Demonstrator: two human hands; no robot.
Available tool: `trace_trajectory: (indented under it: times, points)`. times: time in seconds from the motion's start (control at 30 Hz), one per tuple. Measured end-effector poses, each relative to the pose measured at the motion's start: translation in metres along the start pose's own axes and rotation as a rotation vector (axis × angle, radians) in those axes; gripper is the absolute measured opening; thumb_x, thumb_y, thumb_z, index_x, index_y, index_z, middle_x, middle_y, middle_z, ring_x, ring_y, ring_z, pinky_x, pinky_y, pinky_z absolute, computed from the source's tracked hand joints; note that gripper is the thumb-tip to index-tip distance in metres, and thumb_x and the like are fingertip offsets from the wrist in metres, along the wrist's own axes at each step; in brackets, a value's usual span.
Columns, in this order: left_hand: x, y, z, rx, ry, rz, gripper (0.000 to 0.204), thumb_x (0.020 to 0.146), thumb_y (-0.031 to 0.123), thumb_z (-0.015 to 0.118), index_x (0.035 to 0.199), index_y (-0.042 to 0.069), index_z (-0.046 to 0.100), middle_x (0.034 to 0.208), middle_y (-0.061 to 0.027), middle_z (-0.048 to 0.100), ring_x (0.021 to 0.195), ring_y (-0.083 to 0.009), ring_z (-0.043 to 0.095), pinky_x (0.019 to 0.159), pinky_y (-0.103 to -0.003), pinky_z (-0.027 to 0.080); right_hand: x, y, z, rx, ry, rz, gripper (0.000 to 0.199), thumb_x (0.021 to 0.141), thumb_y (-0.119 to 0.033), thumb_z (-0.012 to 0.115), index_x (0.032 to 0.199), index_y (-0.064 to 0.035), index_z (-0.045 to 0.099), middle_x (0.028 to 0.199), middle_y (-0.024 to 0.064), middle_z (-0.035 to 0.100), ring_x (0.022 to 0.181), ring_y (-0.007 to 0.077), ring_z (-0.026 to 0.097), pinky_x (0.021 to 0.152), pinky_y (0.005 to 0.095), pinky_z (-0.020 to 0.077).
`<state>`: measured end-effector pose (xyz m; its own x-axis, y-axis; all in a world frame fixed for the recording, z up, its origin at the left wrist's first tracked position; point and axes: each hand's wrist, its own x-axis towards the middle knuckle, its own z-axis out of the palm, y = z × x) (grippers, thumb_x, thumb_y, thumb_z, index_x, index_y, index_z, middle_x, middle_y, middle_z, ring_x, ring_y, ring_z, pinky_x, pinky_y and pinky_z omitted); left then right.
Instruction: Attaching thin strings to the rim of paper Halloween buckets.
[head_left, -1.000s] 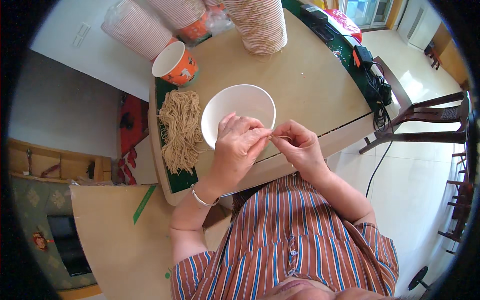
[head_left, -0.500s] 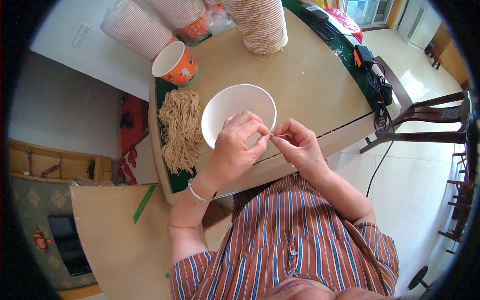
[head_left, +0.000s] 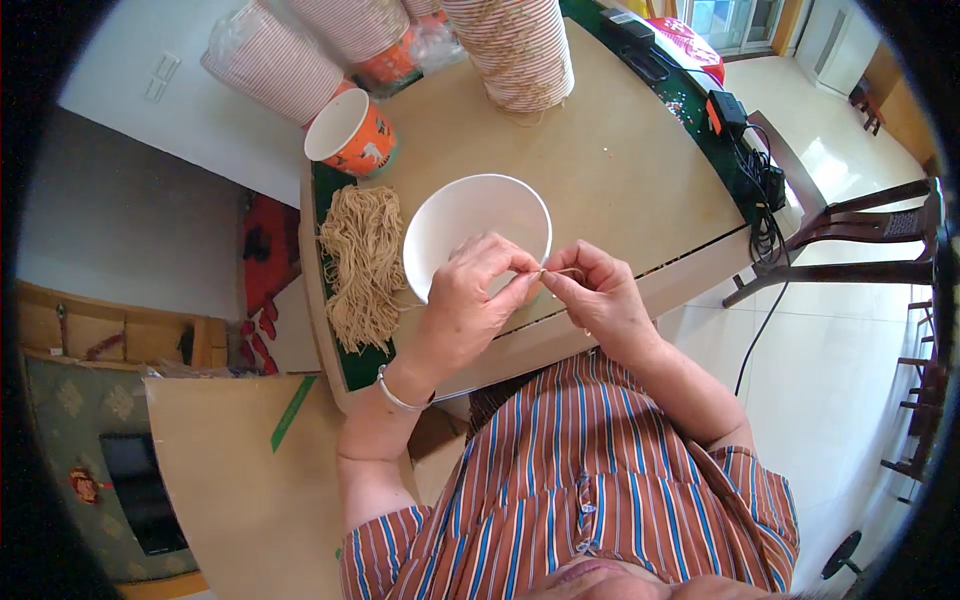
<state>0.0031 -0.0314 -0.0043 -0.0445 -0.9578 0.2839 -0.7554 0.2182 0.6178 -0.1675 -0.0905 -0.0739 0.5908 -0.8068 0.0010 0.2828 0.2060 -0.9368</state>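
Observation:
Just over the near right rim of a large white paper cup (head_left: 435, 225), my two hands meet fingertip to fingertip. My left hand (head_left: 468, 308) is closed in a pinch on a thin tan string (head_left: 571, 270). My right hand (head_left: 603, 300) pinches the same string close beside it, a short end sticking out over its fingers. Part of the cup is hidden behind my left hand, and I cannot tell whether the string touches it. Left of the cup lies a loose bundle of tan strings (head_left: 362, 270).
An orange printed paper cup (head_left: 362, 150) stands beyond the bundle. A tall stack of cups (head_left: 512, 55) with strings on it rises at the far edge, near plastic-wrapped cup stacks (head_left: 270, 65). Black adapters and cables (head_left: 762, 190) lie at the right edge, by a dark wooden chair (head_left: 870, 230).
My hands hold nearly the same place, still pinching the string. The view has shifted slightly, and the white cup appears a little lower and turned a bit.

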Motion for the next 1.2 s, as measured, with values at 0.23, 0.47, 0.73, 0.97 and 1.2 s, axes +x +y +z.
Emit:
trace_trajectory:
  times: [0.23,0.47,0.73,0.97,1.2]
  points:
    - [-0.004,0.002,0.012,-0.158,0.079,-0.059,0.008,0.088,0.000,0.072,0.095,0.002,0.069,0.095,-0.0071,0.068,0.091,-0.0170,0.066,0.082,-0.029,0.053,-0.001,-0.004,-0.001,0.061,-0.007,0.139,0.010,0.099,-0.014,0.067,0.100,-0.0066,0.061,0.068,-0.0071,0.051,0.051,0.0003,0.040,0.044,0.0187,0.0287]
    - [-0.006,0.008,0.019,-0.201,0.176,-0.164,0.014,0.088,0.000,0.072,0.100,0.004,0.066,0.092,-0.0060,0.068,0.088,-0.0165,0.066,0.080,-0.030,0.053,-0.002,-0.008,0.002,0.099,0.013,0.172,0.009,0.099,-0.014,0.067,0.099,-0.0062,0.061,0.068,-0.0068,0.052,0.050,0.0005,0.039,0.044,0.0194,0.0286]
    - [-0.007,0.004,0.020,-0.061,0.218,-0.019,0.013,0.085,0.000,0.073,0.096,0.004,0.066,0.092,-0.0085,0.068,0.085,-0.0238,0.067,0.076,-0.034,0.053,-0.002,-0.007,0.001,0.128,0.007,0.154,0.010,0.098,-0.014,0.067,0.098,-0.0058,0.061,0.067,-0.0068,0.051,0.051,0.0006,0.040,0.044,0.0190,0.0296]
    - [-0.007,0.004,0.018,0.039,0.226,0.042,0.013,0.085,-0.001,0.073,0.095,0.005,0.068,0.092,-0.0095,0.068,0.090,-0.0260,0.068,0.080,-0.036,0.054,-0.003,-0.003,0.003,0.023,0.000,-0.021,0.012,0.098,-0.015,0.068,0.100,-0.0044,0.062,0.073,-0.0070,0.055,0.056,-0.0012,0.043,0.047,0.0174,0.0312]
    - [-0.007,0.006,0.020,0.103,0.244,0.043,0.013,0.085,-0.001,0.073,0.096,0.005,0.068,0.094,-0.0096,0.069,0.094,-0.0267,0.068,0.084,-0.037,0.055,-0.002,0.018,0.005,-0.105,0.081,-0.200,0.008,0.095,-0.002,0.069,0.100,-0.0014,0.062,0.085,-0.0060,0.061,0.075,-0.0025,0.053,0.060,0.0149,0.0401]
